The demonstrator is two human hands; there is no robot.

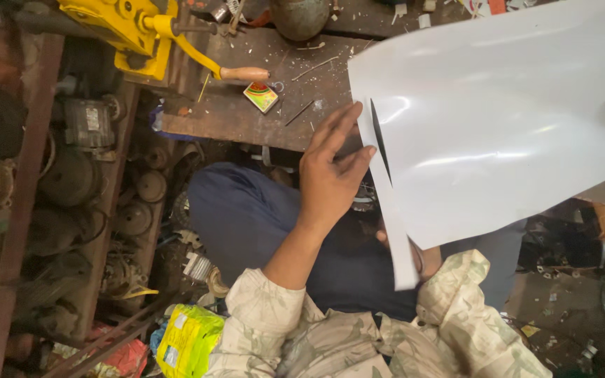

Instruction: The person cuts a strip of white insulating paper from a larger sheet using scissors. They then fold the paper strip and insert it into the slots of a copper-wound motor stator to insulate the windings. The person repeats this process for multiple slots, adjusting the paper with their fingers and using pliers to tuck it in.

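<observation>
The white sheet hangs above the lap, in front of the wooden bench. It appears thin, glossy, floppy and slippery. The left hand steadies its cut edge, fingers spread. The right hand is mostly hidden; its grip cannot be told. Support near edges.

A small colourful square packet on the bench; a yellow-green bag below.

The left hand was held open and flat, with the fingers stretched and spread, and the forearm was raised from a rolled pale sleeve. The right hand was mostly hidden; only a small part was seen.
</observation>
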